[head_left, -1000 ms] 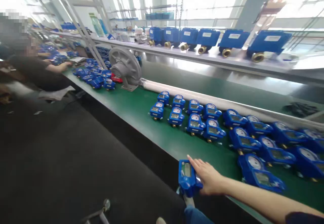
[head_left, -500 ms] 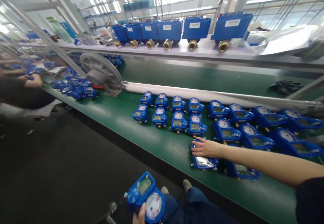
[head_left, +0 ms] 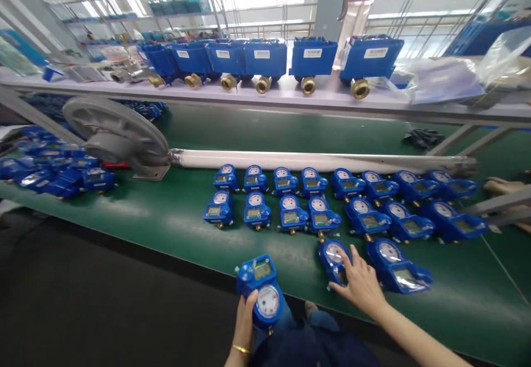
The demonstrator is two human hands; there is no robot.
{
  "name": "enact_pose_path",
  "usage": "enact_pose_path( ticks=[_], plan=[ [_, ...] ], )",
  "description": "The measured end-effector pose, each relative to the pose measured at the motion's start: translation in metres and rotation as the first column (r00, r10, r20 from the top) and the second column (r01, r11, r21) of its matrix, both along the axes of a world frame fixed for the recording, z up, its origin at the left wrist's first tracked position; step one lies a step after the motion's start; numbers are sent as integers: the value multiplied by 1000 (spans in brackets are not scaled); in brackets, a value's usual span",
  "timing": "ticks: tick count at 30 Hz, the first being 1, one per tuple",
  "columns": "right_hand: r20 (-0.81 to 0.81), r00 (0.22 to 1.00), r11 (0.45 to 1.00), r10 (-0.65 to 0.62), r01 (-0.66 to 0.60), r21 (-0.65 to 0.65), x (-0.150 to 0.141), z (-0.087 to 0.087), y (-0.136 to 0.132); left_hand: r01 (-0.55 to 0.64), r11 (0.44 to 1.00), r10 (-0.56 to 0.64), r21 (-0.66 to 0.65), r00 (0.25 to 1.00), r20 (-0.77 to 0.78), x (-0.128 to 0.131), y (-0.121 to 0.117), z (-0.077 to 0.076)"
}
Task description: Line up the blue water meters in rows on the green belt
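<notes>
My left hand (head_left: 244, 323) holds a blue water meter (head_left: 265, 303) in front of the bench edge, thumb along its side. The meter's round white dial faces up on the near side, and its small display is on the far side. My right hand (head_left: 364, 288) is over another blue water meter (head_left: 333, 252) on the bench, thumb and fingers spread apart. That hand partly covers the meter's display; whether the fingertips touch it I cannot tell. Just right of the hand lies a similar water meter (head_left: 398, 265) with a shiny display.
Rows of blue meters (head_left: 292, 212) stand on the green bench (head_left: 174, 212). Behind them runs a white roller (head_left: 249, 160), ending left at a grey wheel (head_left: 120, 129). More meters (head_left: 53, 168) are piled at far left. Blue units with brass fittings line the shelf (head_left: 282, 93).
My right hand has moved from lying on a meter to spread fingers over one near the bench edge. My left hand has raised its meter. The view has swung right.
</notes>
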State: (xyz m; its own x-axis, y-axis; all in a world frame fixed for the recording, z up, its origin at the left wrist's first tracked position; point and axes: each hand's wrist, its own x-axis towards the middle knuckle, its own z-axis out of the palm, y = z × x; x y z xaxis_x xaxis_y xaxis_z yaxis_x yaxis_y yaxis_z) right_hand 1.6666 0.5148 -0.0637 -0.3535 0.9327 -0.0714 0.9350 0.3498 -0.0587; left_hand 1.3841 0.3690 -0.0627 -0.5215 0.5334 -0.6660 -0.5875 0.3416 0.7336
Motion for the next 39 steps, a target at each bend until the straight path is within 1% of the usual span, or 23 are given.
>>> enact_pose_path(
  ticks=[2, 3, 5, 7, 10, 14, 21, 26, 30, 33, 36, 37, 39],
  plan=[
    [60, 988, 990, -141, 140, 25, -12, -6, -5, 40, 996, -47, 84, 996, 81, -12, 9, -5],
    [77, 981, 984, -180, 179, 15, -17, -6, -5, 58, 992, -72, 112, 990, 124, -17, 14, -7],
    [83, 972, 975, -220, 223, -18, -25, -3, -5, 90, 988, -113, 126, 975, 193, -25, 23, -13],
    [68, 962, 962, -265, 268, -40, -31, 3, -3, 116, 987, -137, 110, 968, 209, -30, 32, -20],
    [44, 937, 935, -346, 349, -67, -37, 8, -3, 188, 977, -204, 103, 963, 177, -35, 43, -32],
    [40, 917, 914, -397, 399, -73, -42, 11, -6, 277, 950, -303, 146, 930, 208, -39, 50, -46],
    [38, 902, 898, -430, 432, -84, -52, 12, -3, 304, 944, -325, 128, 922, 208, -41, 55, -60],
    [54, 881, 880, -469, 472, -50, -61, 11, -3, 294, 950, -310, 105, 925, 217, -41, 60, -62],
    [35, 889, 889, -457, 458, -28, -60, 9, -5, 299, 945, -325, 137, 911, 255, -39, 65, -58],
    [6, 898, 897, -441, 441, -44, -54, 3, -5, 306, 939, -340, 157, 900, 275, -35, 69, -54],
    [-31, 907, 907, -421, 419, -51, -46, -2, -7, 346, 922, -383, 173, 883, 272, -35, 73, -51],
    [-39, 909, 910, -415, 414, -33, -45, -1, -8, 368, 913, -405, 179, 873, 272, -38, 74, -51],
    [-48, 920, 919, -388, 390, 58, -48, 6, -12, 430, 884, -466, 182, 840, 277, -47, 78, -48]
  ],
)
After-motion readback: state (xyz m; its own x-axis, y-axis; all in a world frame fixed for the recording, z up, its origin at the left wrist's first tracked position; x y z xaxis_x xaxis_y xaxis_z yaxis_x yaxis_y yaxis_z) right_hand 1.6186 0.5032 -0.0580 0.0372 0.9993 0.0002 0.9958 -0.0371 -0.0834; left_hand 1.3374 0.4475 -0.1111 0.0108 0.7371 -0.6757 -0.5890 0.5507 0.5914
